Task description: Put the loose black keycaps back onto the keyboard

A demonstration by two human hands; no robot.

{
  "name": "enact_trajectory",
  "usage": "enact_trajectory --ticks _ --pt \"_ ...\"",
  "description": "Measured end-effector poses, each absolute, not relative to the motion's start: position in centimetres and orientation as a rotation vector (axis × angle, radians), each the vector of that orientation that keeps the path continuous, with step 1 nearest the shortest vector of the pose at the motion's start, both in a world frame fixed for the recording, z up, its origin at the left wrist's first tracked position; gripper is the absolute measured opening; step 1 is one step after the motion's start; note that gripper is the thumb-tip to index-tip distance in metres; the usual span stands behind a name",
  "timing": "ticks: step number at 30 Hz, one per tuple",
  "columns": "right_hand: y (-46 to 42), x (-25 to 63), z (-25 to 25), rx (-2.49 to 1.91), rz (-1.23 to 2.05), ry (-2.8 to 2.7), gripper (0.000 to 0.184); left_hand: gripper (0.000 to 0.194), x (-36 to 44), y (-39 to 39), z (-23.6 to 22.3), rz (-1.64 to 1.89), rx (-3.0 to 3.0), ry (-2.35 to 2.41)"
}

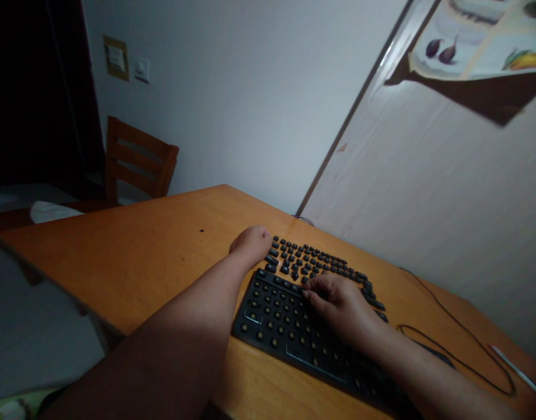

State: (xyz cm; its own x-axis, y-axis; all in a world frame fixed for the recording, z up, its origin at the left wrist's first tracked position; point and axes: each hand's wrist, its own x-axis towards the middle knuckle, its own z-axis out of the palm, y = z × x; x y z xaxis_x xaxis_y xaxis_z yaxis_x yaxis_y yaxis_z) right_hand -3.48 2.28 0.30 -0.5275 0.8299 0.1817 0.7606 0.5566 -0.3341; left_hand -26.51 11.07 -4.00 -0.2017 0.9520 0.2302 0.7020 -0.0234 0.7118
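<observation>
A black keyboard (272,344) lies at an angle on the wooden table, most of its key sockets bare. Several keycaps (286,282) sit along its top edge row. Beyond it, loose black keycaps (311,259) are laid out in rows on the tabletop. My left hand (251,242) is closed at the left end of these rows, its fingertips mostly hidden. Over the keyboard's top row, my right hand (337,300) pinches thumb and forefinger together on what looks like a keycap, largely covered by the fingers. The right forearm hides the keyboard's right part.
One small black piece (202,230) lies apart on the table (163,274). A thin black cable (460,356) loops over the right side, near a white stick-like object (517,370). A wooden chair (139,157) stands past the far left edge; walls border the back.
</observation>
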Motion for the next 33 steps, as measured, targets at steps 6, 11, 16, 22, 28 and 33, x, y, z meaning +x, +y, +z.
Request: enact_trajectory --ticks 6,11,16,22,28,33 --pt "2.5 -3.7 0.4 -1.310 0.275 -2.504 0.012 0.023 -26.5 11.1 -4.1 1.075 1.729 1.928" --pt "2.9 -3.8 0.1 -1.373 0.362 -2.487 0.012 0.022 -26.5 11.1 -4.3 1.110 1.731 1.916" --pt "2.9 -3.2 0.6 -1.302 0.382 -2.500 0.017 0.021 -26.5 11.1 -4.2 1.122 1.711 1.924" --pt "1.4 -2.4 0.8 -1.185 0.192 -2.563 0.028 0.020 -26.5 11.2 -4.3 1.162 1.706 1.892" --pt "0.9 -2.9 1.2 -1.178 0.114 -2.673 0.027 0.020 -26.8 11.4 -4.6 1.183 1.693 1.848" --pt "1.2 -2.6 1.4 -1.185 0.128 -2.691 0.024 0.021 -27.0 11.8 -5.2 1.213 1.711 1.812"
